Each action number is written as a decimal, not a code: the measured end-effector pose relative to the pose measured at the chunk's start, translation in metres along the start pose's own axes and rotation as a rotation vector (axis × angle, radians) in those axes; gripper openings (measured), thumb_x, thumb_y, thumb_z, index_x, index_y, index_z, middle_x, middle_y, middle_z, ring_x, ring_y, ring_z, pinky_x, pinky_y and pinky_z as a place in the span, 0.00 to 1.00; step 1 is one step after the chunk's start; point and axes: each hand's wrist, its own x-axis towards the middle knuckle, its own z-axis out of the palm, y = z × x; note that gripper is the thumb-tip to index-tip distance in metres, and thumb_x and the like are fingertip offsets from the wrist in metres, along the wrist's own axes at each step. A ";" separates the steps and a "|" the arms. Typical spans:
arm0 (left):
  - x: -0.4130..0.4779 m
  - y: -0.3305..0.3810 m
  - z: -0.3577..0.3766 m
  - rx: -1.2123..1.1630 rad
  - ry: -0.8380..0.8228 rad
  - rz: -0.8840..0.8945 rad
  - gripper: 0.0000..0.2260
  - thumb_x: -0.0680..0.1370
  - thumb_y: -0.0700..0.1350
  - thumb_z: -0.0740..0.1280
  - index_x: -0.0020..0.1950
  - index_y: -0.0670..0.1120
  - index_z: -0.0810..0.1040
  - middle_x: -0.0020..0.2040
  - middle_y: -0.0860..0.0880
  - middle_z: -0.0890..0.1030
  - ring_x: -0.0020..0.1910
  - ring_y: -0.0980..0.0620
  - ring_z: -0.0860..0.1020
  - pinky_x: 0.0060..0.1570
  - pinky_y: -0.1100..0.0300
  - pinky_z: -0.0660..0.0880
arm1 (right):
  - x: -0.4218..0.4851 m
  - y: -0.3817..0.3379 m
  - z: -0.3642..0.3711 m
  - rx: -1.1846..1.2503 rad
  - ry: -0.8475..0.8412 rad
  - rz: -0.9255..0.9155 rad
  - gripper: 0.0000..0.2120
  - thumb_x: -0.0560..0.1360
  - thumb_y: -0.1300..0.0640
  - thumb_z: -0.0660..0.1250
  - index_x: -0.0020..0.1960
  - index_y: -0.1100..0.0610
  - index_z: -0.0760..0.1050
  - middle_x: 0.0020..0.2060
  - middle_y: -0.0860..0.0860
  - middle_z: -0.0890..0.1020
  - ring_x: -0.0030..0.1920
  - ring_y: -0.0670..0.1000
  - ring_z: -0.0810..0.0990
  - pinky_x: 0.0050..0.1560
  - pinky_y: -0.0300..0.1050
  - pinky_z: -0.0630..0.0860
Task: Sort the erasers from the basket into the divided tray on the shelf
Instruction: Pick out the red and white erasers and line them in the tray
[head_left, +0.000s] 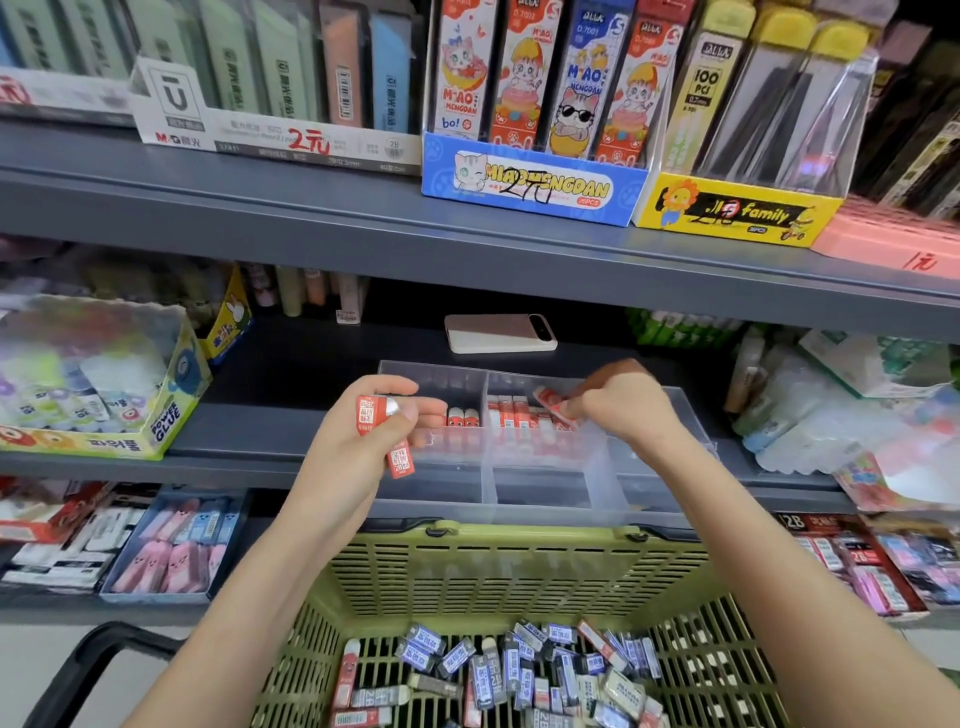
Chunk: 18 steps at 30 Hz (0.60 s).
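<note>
While the grey shelf (363, 244) fills most of the view, the green plastic basket (519, 571) sits right below it, with a loose pile of erasers (519, 675) on its floor, mostly blue and grey sleeves plus a few red. The clear divided tray (540, 488) is on the shelf's front edge, just past the basket rim. The left hand (374, 431) is curled round a couple of red-sleeved erasers (370, 413), held up by the tray's left compartment. The right hand (618, 410) pinches one tilted red eraser (553, 405) in its fingertips over the middle compartment, where a row of red erasers (511, 413) stands upright. A phone (500, 332) lies flat behind the tray.
</note>
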 end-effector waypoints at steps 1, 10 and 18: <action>0.000 0.000 0.000 -0.026 -0.004 0.006 0.07 0.80 0.39 0.61 0.55 0.47 0.75 0.50 0.46 0.84 0.51 0.45 0.82 0.47 0.59 0.80 | 0.005 -0.002 0.004 -0.063 -0.008 0.020 0.15 0.67 0.48 0.72 0.37 0.61 0.81 0.37 0.57 0.82 0.40 0.57 0.79 0.38 0.44 0.73; -0.001 0.004 0.005 -0.122 -0.042 0.012 0.12 0.75 0.45 0.65 0.56 0.42 0.74 0.53 0.47 0.84 0.53 0.47 0.82 0.50 0.61 0.78 | 0.014 -0.017 0.023 -0.402 -0.077 0.022 0.06 0.71 0.53 0.64 0.38 0.55 0.71 0.35 0.50 0.76 0.38 0.54 0.76 0.37 0.39 0.68; 0.000 0.005 0.003 -0.225 -0.058 -0.019 0.13 0.74 0.44 0.65 0.56 0.41 0.73 0.57 0.46 0.82 0.57 0.46 0.80 0.53 0.58 0.78 | 0.015 -0.015 0.024 -0.407 -0.075 0.034 0.04 0.70 0.55 0.65 0.41 0.55 0.74 0.40 0.52 0.78 0.41 0.54 0.77 0.38 0.40 0.69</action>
